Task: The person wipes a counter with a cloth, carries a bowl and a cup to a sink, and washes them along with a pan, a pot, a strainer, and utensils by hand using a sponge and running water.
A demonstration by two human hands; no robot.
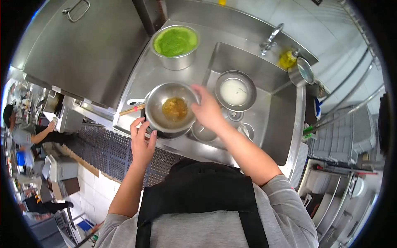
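Note:
A round stainless steel bowl (156,96) with some yellow-brown food (174,109) at its bottom is over the left side of the counter, at the sink's edge. My right hand (207,108) grips its right rim, thumb on the inner side. Below the bowl's lower left edge, my left hand (142,142) has its fingers apart, fingertips right at the rim. Under the bowl, a dark round vessel (169,135) shows only in part. A wooden handle (131,110) with a red band sticks out to the left.
A metal pot (178,62) of green contents stands behind. The sink (275,124) holds a bowl (248,105) of white liquid and other vessels. A faucet (271,39), yellow soap bottle (288,59) and metal pot (300,72) line its back right. Far left, a person (25,134) works.

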